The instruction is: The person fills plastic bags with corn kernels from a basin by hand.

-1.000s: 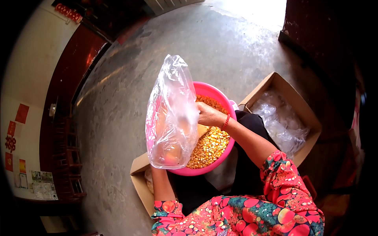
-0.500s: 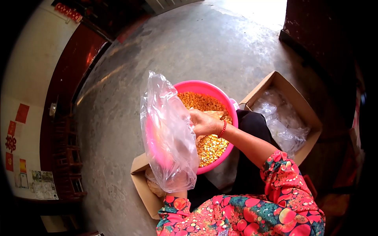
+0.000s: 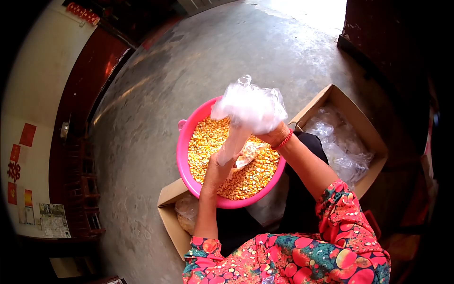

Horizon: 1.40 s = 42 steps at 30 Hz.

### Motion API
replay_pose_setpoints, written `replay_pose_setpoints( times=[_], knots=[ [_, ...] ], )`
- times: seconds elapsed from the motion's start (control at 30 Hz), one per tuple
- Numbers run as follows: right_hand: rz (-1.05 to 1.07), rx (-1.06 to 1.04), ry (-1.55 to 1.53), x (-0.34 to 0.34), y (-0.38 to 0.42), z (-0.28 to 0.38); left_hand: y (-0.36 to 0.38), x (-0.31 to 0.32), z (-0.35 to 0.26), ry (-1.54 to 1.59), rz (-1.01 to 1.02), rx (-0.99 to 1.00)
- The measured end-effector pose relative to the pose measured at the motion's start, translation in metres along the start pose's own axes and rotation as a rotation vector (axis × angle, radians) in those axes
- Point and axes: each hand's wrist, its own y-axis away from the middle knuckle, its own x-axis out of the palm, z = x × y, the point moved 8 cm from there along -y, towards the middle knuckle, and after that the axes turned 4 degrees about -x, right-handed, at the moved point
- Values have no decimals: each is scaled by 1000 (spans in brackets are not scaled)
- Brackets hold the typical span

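Observation:
A clear plastic bag [image 3: 248, 109] is bunched up over a pink basin [image 3: 183, 161] of yellow corn kernels [image 3: 208, 135]. My left hand [image 3: 220, 168] is closed round a narrow, drawn-out part of the bag, low over the kernels. My right hand [image 3: 275, 136] is at the bag's wide, crumpled upper part on the right; the film covers most of its fingers, and they look closed on it. Just right of my left hand, a lower part of the bag lies against the corn with pale yellow matter showing through. The upper part is smeared by motion.
A cardboard box [image 3: 364, 128] of crumpled clear bags [image 3: 333, 142] stands at the right. Another cardboard box [image 3: 170, 217], holding a filled clear bag [image 3: 187, 210], stands left of my knees. Small wooden stools [image 3: 85, 189] line the left wall. Concrete floor [image 3: 142, 142] surrounds the basin.
The bag's spread film has swung from the left, over the basin's rim, up and right, and bunched together. My left hand, hidden behind the film before, now shows over the corn.

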Motion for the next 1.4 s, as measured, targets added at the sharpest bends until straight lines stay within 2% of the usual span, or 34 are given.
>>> replay_pose_setpoints(
  times=[0.03, 0.1, 0.17, 0.23, 0.37, 0.43, 0.5, 0.57, 0.6, 0.63, 0.7, 0.8, 0.83, 0.9, 0.93, 1.03, 1.1, 1.17, 1.2, 1.27, 1.33, 1.37, 1.4],
  knots=[
    [-3, -52, 153, 0, -4, 12, 2, 0, 0, 28, -48, -154],
    [-148, -82, 188, -3, -5, 29, 2, 2, -4, 35, -86, -141],
    [-189, -103, 229, -10, -5, 41, 2, 0, -3, 41, -123, -129],
    [-347, -286, 139, -27, -2, 67, 4, -1, 3, 85, -105, -154],
    [-509, -530, 286, -101, 10, 136, 20, -11, 18, 271, -43, -231],
    [-368, -462, 280, -98, 18, 145, 24, -17, 26, 321, -15, -200],
    [-437, -421, 384, -99, 19, 142, 25, -19, 32, 301, -37, -210],
    [-466, -164, 773, -82, 15, 123, 24, -20, 32, 342, -38, -208],
    [-345, -113, 668, -62, 12, 112, 23, -20, 30, 297, -44, -193],
    [-346, -115, 669, -55, 10, 105, 22, -21, 32, 297, -42, -191],
    [38, -240, 901, -13, 4, 93, 19, -20, 33, 316, -20, -165],
    [165, 198, 1174, -10, 7, 58, 20, -23, 29, 358, -120, -79],
    [207, 209, 1205, -10, 8, 51, 20, -24, 33, 480, -77, -73],
    [28, 154, 926, -27, 10, 54, 19, -26, 41, 523, -105, -63],
    [-12, -71, 971, -28, 6, 73, 19, -29, 48, 542, -142, -90],
    [-282, -329, 843, -59, 11, 118, 23, -30, 49, 520, -226, -156],
    [-373, -425, 629, -82, 18, 143, 25, -31, 54, 538, -230, -165],
    [-347, -360, 603, -80, 18, 143, 26, -29, 57, 553, -228, -176],
    [-245, -307, 625, -56, 14, 131, 27, -28, 54, 525, -228, -175],
    [-177, -277, 952, -30, 9, 103, 28, -26, 46, 493, -230, -176],
    [-28, -100, 1008, -30, 5, 72, 30, -23, 42, 466, -209, -234],
    [74, 87, 886, -31, 5, 56, 29, -23, 42, 462, -206, -230],
    [-84, 23, 931, -34, 4, 69, 28, -24, 43, 484, -214, -210]
  ],
)
